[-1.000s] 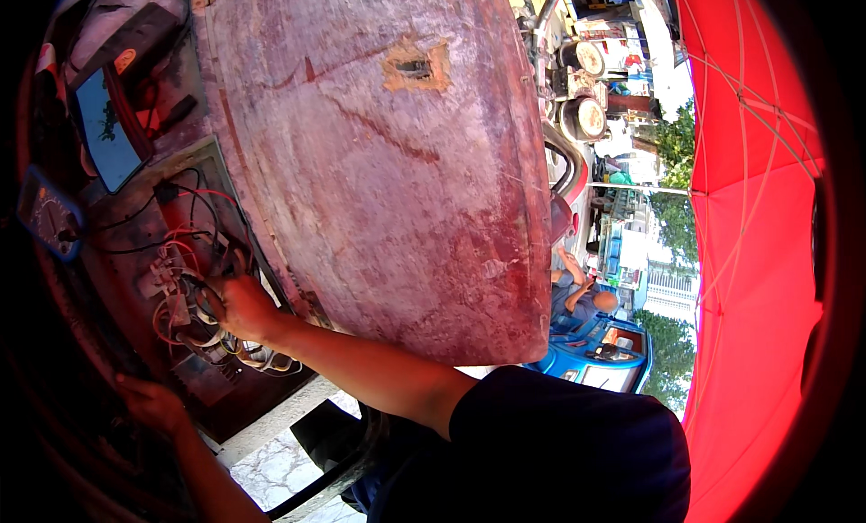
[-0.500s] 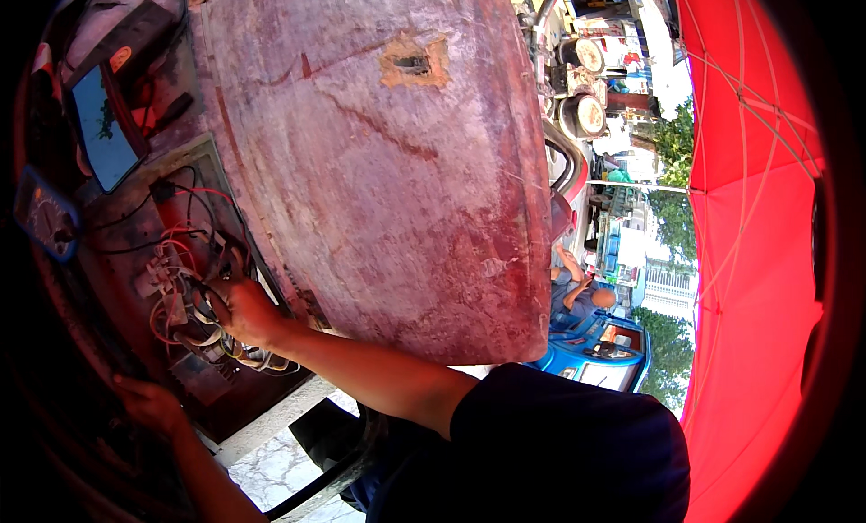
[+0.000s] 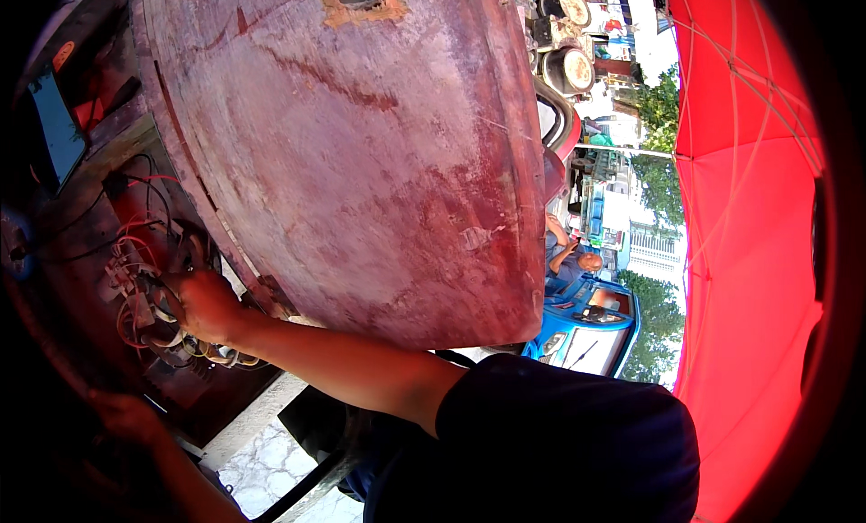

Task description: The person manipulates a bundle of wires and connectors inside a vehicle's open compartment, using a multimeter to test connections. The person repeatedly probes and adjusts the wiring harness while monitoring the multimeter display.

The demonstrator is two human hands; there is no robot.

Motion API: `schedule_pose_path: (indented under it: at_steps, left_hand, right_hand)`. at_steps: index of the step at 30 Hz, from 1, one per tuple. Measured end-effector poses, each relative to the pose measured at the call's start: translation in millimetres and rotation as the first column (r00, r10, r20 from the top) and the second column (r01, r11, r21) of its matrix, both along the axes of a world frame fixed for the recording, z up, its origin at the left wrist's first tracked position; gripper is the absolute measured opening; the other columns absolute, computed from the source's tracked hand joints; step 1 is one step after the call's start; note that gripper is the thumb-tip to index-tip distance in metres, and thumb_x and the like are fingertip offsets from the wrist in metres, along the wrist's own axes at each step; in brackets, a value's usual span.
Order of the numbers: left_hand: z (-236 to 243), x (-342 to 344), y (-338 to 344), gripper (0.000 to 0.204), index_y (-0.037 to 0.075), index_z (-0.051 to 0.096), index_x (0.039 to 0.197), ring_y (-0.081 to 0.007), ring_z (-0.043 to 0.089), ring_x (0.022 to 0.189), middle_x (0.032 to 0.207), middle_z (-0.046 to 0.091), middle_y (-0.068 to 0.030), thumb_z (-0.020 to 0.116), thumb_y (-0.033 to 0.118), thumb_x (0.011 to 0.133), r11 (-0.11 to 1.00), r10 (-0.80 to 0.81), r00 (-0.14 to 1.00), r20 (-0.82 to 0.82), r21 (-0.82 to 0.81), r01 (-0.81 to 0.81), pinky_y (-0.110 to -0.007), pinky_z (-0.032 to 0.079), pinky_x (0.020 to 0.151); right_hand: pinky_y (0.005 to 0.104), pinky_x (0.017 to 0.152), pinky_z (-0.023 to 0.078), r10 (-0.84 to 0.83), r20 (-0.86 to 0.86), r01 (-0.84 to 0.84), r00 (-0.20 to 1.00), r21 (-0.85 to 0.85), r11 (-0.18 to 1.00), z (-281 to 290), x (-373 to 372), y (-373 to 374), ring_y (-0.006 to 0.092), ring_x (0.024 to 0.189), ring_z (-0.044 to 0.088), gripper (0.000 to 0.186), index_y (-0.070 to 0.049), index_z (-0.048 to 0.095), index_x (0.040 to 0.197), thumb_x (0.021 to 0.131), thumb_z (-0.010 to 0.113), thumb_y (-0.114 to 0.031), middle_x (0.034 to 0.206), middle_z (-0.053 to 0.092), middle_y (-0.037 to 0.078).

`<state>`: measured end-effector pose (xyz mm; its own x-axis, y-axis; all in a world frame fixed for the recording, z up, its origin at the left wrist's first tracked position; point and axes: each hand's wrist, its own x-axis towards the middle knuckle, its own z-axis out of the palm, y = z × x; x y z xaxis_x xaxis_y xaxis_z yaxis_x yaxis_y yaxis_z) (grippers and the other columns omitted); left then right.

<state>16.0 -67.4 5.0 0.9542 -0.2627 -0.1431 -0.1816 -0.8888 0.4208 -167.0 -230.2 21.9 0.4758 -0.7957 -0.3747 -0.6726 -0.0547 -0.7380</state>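
My right hand [image 3: 206, 308] is closed at a tangle of wires [image 3: 135, 297] and connectors inside a dark reddish compartment. Its fingers curl round something dark and thin that I cannot make out. Red and black leads [image 3: 149, 185] run across the compartment above the tangle. Lower down, my left hand [image 3: 126, 419] lies in shadow by the compartment's dark edge, its fingers too dim to read. A blue-rimmed multimeter [image 3: 18, 243] shows faintly at the far left.
A large worn reddish metal panel [image 3: 361, 171] stands beside my right arm. At upper left is a flat bluish reflective pane [image 3: 59, 130]. A red canopy [image 3: 758, 252] fills the right. A person [image 3: 573, 263] and a blue vehicle [image 3: 591, 329] are in the background.
The whole view has shifted, so the panel, compartment and both hands sit further left, and the panel higher. My right hand stays at the wires; the multimeter has slid into the dark rim.
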Motion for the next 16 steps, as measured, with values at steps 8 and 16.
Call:
schedule_pose_path:
  at_steps: [8, 16]
  left_hand:
    - [-3, 10, 5, 0.056, -0.004, 0.056, 0.121, -0.0462, 0.055, 0.104, 0.112, 0.058, -0.0321, 0.033, 0.043, 0.1, 0.994, 0.013, 1.0, -0.021, 0.111, -0.01, -0.046, 0.046, 0.087]
    - [1, 7, 0, 0.057, -0.001, 0.054, 0.125, -0.0456, 0.054, 0.108, 0.116, 0.056, -0.0309, 0.033, 0.046, 0.099, 0.994, 0.035, 0.999, -0.032, 0.105, -0.032, -0.046, 0.044, 0.091]
  right_hand:
    - [0.0493, 0.063, 0.049, -0.007, 0.016, 0.006, 1.0, 0.068, 0.998, -3, -3, 1, 0.0419, 0.07, 0.061, 0.019, -0.006, 0.062, 0.099, 0.084, 0.057, -0.016, 0.075, 0.063, 0.022]
    - [0.0492, 0.064, 0.049, -0.044, 0.024, 0.043, 0.999, 0.073, 0.996, 2, -6, 0, 0.042, 0.073, 0.062, 0.019, -0.004, 0.062, 0.097, 0.084, 0.058, -0.017, 0.076, 0.063, 0.023]
